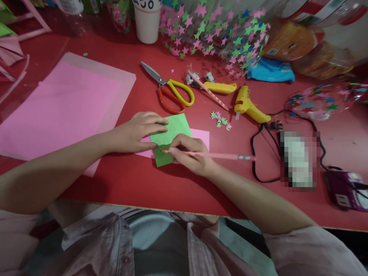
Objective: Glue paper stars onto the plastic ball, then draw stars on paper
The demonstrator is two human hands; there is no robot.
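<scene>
A small green paper square (pixel 176 123) lies tilted over a pink paper strip (pixel 202 137) on the red table. Faint marks show on the green sheet. My left hand (pixel 140 132) rests flat at its left edge with the fingers spread. Pinched in my right hand (pixel 191 151) is a pink pencil (pixel 221 155), its tip against the lower part of the green paper. Part of the green square is hidden under my right hand.
Scissors (pixel 162 81), a yellow box cutter (pixel 220 87), a second pencil (pixel 211 93), paper stars (pixel 221 120) and a yellow glue gun (pixel 248 106) lie beyond my hands. Pink sheets (pixel 66 103) cover the left side. A power strip (pixel 342 189) and black cable sit right.
</scene>
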